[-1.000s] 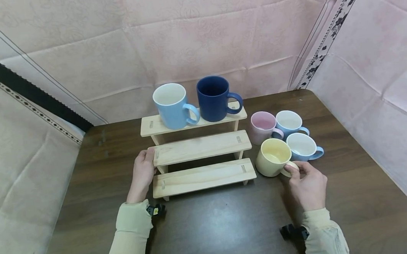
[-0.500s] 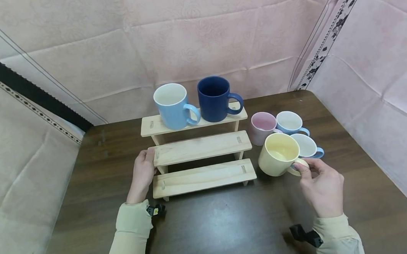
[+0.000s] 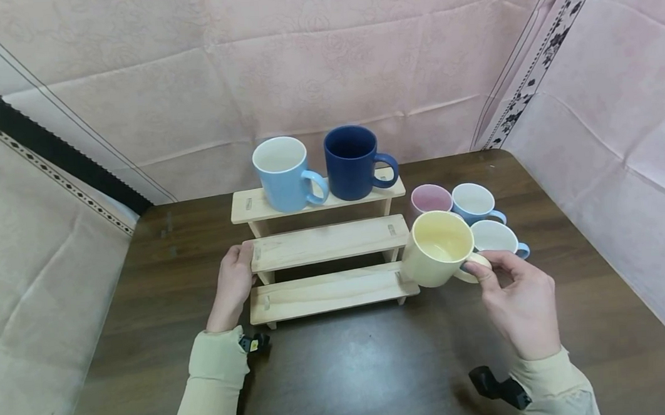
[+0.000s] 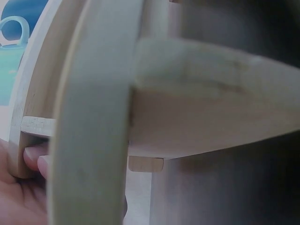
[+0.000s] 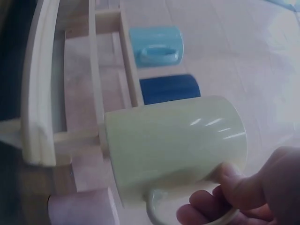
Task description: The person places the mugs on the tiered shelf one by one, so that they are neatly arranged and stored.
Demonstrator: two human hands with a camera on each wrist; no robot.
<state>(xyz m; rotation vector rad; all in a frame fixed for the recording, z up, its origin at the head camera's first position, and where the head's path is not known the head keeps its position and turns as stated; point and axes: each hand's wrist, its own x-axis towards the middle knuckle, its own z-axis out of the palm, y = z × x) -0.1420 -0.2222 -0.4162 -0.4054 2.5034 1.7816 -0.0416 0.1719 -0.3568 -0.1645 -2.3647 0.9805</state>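
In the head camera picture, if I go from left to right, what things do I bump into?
Left hand → light blue mug on the top step → dark blue mug → yellow mug → right hand, whose grip is on that mug's handle.

From the head we look forward and down across the dark wooden table (image 3: 363,369). Our left wrist view sits pressed close against the three-tiered pale wooden rack (image 4: 93,117), facing along its shelves. Our right wrist view looks near past the pale yellow ceramic mug (image 5: 173,145) toward that same rack.
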